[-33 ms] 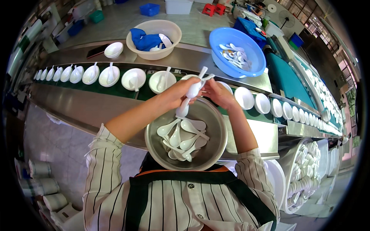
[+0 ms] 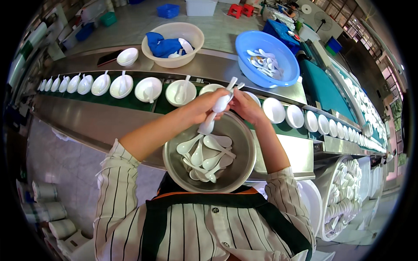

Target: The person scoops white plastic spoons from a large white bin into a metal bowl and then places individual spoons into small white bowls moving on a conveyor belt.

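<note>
Over the steel basin (image 2: 250, 163) my left hand (image 2: 208, 105) is closed around several white soup spoons (image 2: 220, 103). Their handles point up and away, and one spoon hangs bowl-down below my palm. My right hand (image 2: 246, 105) is on the right of this bunch, its fingers closed at the handle of a spoon there; its fingertips are partly hidden. Several loose white spoons (image 2: 197, 155) lie in the basin. Just beyond my hands, white bowls (image 2: 181, 92) stand in a row on a green conveyor belt (image 2: 161, 104). The bowls to the left hold a spoon each; those to the right show none.
Behind the belt, a cream basin (image 2: 198, 48) holds blue cloth and spoons. A blue basin (image 2: 289, 74) with spoons is at its right. A small white bowl (image 2: 127, 56) sits at the far left. Crates of white spoons (image 2: 342, 200) stand at my right side.
The bowls on the belt have shifted slightly to the left. The spoon handles in my hands have tilted a little to the right; both hands keep their grip.
</note>
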`<state>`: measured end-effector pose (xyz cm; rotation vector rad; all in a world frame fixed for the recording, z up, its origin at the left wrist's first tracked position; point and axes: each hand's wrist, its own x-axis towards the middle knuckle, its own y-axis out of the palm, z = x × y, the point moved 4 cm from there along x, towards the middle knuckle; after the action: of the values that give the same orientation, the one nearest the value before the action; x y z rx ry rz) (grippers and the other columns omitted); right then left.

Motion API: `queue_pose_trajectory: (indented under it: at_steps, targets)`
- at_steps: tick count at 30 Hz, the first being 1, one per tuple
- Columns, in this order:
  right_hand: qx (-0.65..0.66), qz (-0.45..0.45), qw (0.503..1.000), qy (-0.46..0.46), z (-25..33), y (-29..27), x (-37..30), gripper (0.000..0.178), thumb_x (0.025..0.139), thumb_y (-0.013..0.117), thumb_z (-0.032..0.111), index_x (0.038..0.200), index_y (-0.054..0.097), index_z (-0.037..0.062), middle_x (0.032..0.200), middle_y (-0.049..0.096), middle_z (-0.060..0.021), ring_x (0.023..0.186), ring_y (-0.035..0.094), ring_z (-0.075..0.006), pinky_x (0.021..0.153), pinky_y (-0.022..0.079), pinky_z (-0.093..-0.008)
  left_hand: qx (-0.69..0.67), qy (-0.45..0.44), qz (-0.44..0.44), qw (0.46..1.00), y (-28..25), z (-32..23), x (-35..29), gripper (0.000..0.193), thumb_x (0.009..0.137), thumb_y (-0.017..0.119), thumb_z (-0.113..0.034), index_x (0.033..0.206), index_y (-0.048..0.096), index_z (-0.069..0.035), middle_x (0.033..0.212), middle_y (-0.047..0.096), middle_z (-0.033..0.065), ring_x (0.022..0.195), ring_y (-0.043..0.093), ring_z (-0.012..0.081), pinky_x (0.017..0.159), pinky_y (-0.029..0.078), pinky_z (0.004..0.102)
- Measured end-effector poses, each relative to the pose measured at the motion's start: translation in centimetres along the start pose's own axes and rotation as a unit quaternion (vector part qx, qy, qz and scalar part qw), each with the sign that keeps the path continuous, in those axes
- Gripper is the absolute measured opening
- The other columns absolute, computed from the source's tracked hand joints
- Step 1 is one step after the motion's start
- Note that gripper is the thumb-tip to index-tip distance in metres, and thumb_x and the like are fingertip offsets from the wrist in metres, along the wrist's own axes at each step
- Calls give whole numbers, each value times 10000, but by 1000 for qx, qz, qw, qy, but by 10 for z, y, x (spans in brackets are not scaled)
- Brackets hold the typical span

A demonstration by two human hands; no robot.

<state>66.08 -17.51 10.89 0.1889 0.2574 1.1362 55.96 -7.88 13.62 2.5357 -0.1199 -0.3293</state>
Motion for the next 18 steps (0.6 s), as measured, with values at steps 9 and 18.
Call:
queue_pose_trajectory:
  at_steps: [9, 18]
  targets:
    - [-164, -272, 939, -132, 15, -49, 31, 242, 861, 493, 227, 866, 612, 16, 771, 605, -61, 691, 572, -136, 623, 481, -273, 76, -36, -20, 996, -25, 25, -3, 267, 871, 527, -326, 845, 530, -61, 630, 467, -25, 435, 360, 33, 363, 268, 176]
    - [-223, -182, 955, -70, -1, -19, 34, 503, 848, 572, 298, 1209, 444, -30, 1060, 572, -130, 907, 576, -175, 662, 518, -279, 72, 48, -58, 995, -42, -9, -2, 262, 882, 498, -278, 723, 488, -70, 568, 427, -30, 417, 350, 44, 364, 275, 187]
